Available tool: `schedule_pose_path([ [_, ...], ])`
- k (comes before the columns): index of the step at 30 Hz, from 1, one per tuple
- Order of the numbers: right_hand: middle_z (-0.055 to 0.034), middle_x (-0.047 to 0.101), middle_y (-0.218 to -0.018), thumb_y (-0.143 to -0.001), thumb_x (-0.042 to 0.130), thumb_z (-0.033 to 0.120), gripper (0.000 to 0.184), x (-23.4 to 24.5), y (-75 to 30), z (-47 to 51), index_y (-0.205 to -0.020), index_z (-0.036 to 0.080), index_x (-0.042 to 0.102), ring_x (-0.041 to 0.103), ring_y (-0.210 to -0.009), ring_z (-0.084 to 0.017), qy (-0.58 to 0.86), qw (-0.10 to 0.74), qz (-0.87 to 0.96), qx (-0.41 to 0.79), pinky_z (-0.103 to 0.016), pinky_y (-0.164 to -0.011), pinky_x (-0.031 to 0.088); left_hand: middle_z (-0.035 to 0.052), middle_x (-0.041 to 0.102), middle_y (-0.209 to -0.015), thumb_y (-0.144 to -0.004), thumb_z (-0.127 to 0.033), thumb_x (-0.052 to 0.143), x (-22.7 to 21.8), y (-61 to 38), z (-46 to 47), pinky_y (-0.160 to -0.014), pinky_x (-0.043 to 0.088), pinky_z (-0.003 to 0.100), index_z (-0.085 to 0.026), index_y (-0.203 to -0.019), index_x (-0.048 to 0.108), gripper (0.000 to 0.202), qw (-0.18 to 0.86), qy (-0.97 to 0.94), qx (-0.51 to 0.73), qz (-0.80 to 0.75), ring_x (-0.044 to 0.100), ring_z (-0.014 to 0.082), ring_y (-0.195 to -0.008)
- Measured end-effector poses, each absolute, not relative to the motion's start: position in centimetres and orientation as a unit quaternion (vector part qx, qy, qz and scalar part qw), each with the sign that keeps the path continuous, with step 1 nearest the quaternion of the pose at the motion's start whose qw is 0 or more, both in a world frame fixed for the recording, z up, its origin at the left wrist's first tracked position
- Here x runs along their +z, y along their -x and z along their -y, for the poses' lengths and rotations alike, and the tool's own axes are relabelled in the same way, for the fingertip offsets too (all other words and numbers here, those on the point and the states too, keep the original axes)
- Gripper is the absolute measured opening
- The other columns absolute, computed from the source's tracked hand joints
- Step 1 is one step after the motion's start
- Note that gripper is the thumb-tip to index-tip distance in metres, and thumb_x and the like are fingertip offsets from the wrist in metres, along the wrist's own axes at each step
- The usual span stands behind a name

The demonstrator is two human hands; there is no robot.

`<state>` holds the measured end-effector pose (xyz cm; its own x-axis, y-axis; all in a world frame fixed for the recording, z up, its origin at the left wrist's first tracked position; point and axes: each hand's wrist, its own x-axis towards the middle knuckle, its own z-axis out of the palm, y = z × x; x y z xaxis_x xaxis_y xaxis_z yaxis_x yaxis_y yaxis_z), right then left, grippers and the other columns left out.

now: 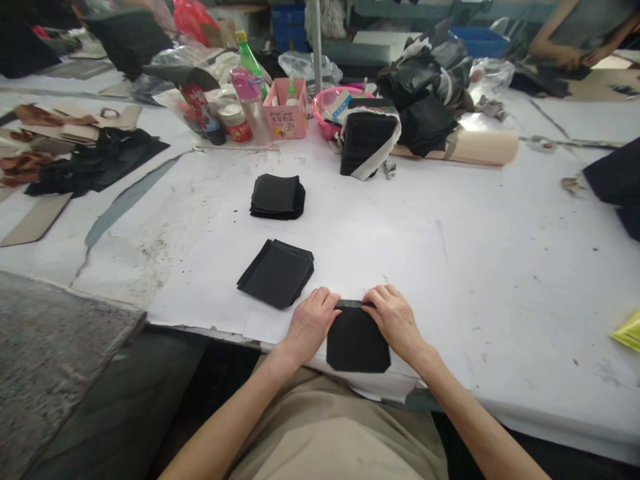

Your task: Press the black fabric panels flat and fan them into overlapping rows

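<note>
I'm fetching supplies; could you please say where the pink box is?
In the head view, the pink box stands upper left of centre, between the pink-capped bottle and pink basin.

black piece [358, 341]: far corners hidden by left hand [314, 319] + right hand [393, 319] | yellow packet [628, 331], table's [520, 267] right side: chopped by frame | red can [237, 127], toward far edge: label's too blurry tbh

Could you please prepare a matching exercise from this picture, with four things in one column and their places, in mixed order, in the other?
Things
1. left hand
2. pink box
3. yellow packet
4. right hand

Places
A. near the picture's right edge
B. at the far right corner of the black sheet
C. at the far left corner of the black sheet
D. just left of the pink basin

Pairs: 1-C, 2-D, 3-A, 4-B
</note>
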<state>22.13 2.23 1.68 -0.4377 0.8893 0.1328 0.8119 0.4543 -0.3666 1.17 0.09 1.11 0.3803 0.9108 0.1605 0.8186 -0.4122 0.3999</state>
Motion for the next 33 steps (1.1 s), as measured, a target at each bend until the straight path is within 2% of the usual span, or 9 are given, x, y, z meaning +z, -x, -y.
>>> schedule_pose_path([
  [2, -0.0041, 0.061, -0.086, -0.088, 0.064, 0.016, 0.007, 1.7, -22.3, -2.2, -0.087, 0.019, 0.059, 0.052, -0.087, -0.023, 0.500, 0.161, 0.839, 0.137, -0.036, -0.078, 0.045, 0.0067, 0.056, -0.109, -0.089, -0.014, 0.061, 1.3, -1.3, -0.4, -0.082, 0.049, 0.034, -0.019, -0.116, 0.053, 0.029, 0.114, -0.829, 0.165, -0.522, 0.055, 0.0210, -0.098],
  [4, -0.0038, 0.060, -0.085, -0.089, 0.062, 0.016, 0.006, 1.6, -22.5, -2.2, -0.086, 0.020, 0.058, 0.052, -0.086, -0.023, 0.493, 0.170, 0.840, 0.149, -0.036, -0.077, 0.046, 0.0066, 0.056, -0.111, -0.087, -0.012, 0.062, 1.4, -1.3, -0.6, -0.084, 0.049, 0.034, -0.020, -0.113, 0.055, 0.029, 0.114, -0.838, 0.157, -0.511, 0.054, 0.0215, -0.102],
  [7, -0.0045, 0.060, -0.086, -0.091, 0.059, 0.016, 0.003, 1.3, -22.8, -2.3, -0.091, 0.019, 0.059, 0.052, -0.086, -0.022, 0.483, 0.195, 0.838, 0.163, -0.036, -0.077, 0.047, 0.0045, 0.058, -0.103, -0.088, -0.013, 0.062, 1.5, -1.2, -0.7, -0.083, 0.049, 0.033, -0.020, -0.106, 0.057, 0.020, 0.134, -0.839, 0.171, -0.500, 0.055, 0.0202, -0.097],
  [11, -0.0053, 0.062, -0.089, -0.095, 0.052, 0.019, 0.014, 0.7, -23.1, -2.1, -0.103, 0.021, 0.063, 0.053, -0.090, -0.022, 0.446, 0.219, 0.853, 0.159, -0.036, -0.080, 0.047, 0.0041, 0.058, -0.095, -0.093, -0.016, 0.055, 1.2, -1.0, -0.5, -0.079, 0.048, 0.032, -0.019, -0.099, 0.059, 0.008, 0.127, -0.838, 0.212, -0.486, 0.054, 0.0191, -0.092],
  [15, -0.0065, 0.062, -0.092, -0.097, 0.047, 0.019, 0.021, 0.2, -23.4, -1.8, -0.099, 0.023, 0.068, 0.054, -0.089, -0.021, 0.425, 0.245, 0.859, 0.143, -0.034, -0.078, 0.048, 0.0044, 0.057, -0.091, -0.096, -0.018, 0.050, 0.5, -0.8, -0.1, -0.078, 0.047, 0.033, -0.018, -0.093, 0.060, 0.011, 0.086, -0.857, 0.212, -0.462, 0.053, 0.0194, -0.089],
  [20, -0.0086, 0.062, -0.103, -0.098, 0.045, 0.016, 0.025, -0.1, -23.6, -1.5, -0.104, 0.022, 0.068, 0.055, -0.098, -0.021, 0.413, 0.260, 0.862, 0.141, -0.035, -0.083, 0.049, 0.0063, 0.058, -0.094, -0.097, -0.016, 0.048, 0.0, -0.6, 0.1, -0.082, 0.048, 0.034, -0.016, -0.100, 0.060, 0.012, 0.055, -0.875, 0.201, -0.438, 0.054, 0.0203, -0.093],
  [25, -0.0069, 0.064, -0.095, -0.098, 0.046, 0.018, 0.025, -0.3, -23.9, -1.5, -0.110, 0.023, 0.067, 0.055, -0.093, -0.021, 0.403, 0.233, 0.873, 0.145, -0.036, -0.082, 0.049, 0.0086, 0.059, -0.102, -0.097, -0.016, 0.048, -0.1, -0.6, 0.0, -0.084, 0.048, 0.036, -0.015, -0.104, 0.059, 0.013, 0.033, -0.887, 0.184, -0.422, 0.054, 0.0219, -0.097],
  [33, -0.0079, 0.064, -0.097, -0.099, 0.044, 0.018, 0.026, 0.0, -24.1, -1.6, -0.112, 0.021, 0.066, 0.054, -0.095, -0.021, 0.391, 0.232, 0.877, 0.153, -0.037, -0.084, 0.049, 0.0081, 0.060, -0.096, -0.095, -0.016, 0.051, 0.0, -0.6, -0.1, -0.082, 0.047, 0.036, -0.014, -0.106, 0.057, 0.013, 0.004, -0.901, 0.144, -0.410, 0.054, 0.0230, -0.096],
])
